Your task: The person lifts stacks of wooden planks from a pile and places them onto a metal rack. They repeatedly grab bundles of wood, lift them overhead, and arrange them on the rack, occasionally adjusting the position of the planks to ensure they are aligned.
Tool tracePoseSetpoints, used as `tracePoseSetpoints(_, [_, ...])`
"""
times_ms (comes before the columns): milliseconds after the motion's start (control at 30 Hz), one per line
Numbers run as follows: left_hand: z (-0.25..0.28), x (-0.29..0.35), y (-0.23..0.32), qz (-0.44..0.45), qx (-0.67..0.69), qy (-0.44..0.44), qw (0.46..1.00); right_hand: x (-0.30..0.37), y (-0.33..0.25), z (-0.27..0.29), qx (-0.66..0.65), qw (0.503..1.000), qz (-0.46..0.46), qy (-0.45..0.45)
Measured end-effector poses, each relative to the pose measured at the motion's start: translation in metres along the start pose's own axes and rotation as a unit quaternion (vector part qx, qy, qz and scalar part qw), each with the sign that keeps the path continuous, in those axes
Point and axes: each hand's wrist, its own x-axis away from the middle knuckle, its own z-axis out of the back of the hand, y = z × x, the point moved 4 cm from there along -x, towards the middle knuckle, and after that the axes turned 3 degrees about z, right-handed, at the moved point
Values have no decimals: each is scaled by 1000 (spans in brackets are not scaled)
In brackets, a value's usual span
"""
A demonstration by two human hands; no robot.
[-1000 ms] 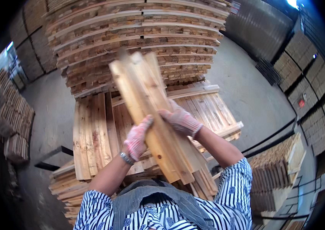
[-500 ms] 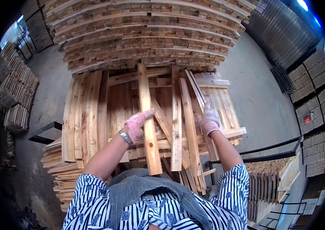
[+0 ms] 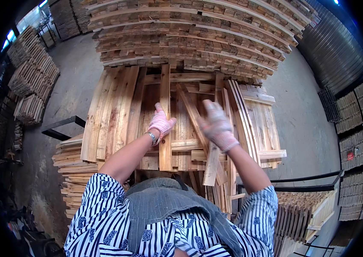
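Observation:
In a pink-and-white knit glove, my left hand lies across a long narrow wooden plank. Its thumb is at the plank's right edge and its fingers at the left edge. My right hand, gloved too and blurred by motion, is over a slanting plank. Its fingers are stretched forward with the thumb apart, and nothing shows in them. A shorter plank piece lies below that hand. Several planks lie side by side at the left of the pile, and narrow strips lean at its right.
A tall stack of layered planks stands just beyond the pile. Black metal frame bars jut out at left and right. More stacked wood is at lower left, and bundled pieces stand at lower right.
The plank at my left hand has moved away from me and now lies farther up the pile. My right hand has moved left, off the leaning strips. The view has shifted.

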Motion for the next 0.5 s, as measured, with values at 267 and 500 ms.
tracePoseSetpoints(267, [104,28,-11,-39,-238,54,969,19,-6,-40,223,957,-124,-136])
tracePoseSetpoints(500, [100,13,-37,-102,-447,94,884,37,56,-39,151,974,-168,-35])
